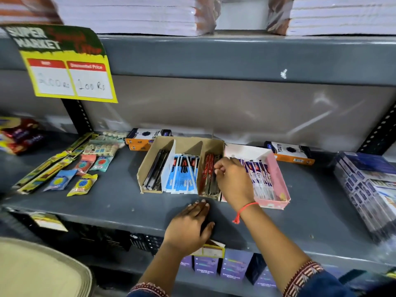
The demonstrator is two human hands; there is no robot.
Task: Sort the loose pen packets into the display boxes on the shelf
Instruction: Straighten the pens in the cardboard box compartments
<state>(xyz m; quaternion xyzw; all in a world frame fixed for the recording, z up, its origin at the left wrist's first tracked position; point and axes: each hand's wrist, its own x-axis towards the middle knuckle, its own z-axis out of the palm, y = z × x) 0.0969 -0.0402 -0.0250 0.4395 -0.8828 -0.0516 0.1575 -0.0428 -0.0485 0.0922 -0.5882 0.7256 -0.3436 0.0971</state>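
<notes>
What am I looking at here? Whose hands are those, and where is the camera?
There is only one picture, taken by a camera worn on a person's head, so you see what they see when they look down at a shop shelf.

The two hands belong to that person. The left hand rests flat on the grey shelf. The right hand, with a red thread on its wrist, reaches between two boxes, its fingers pinched together; I cannot tell what it holds.

The brown cardboard box has three slots: dark pens, blue-and-white pen packets, and red pen packets. Next to it, a pink box holds purple-and-white packets.

On the left lie colourful small packets, and a yellow price sign hangs above.
</notes>
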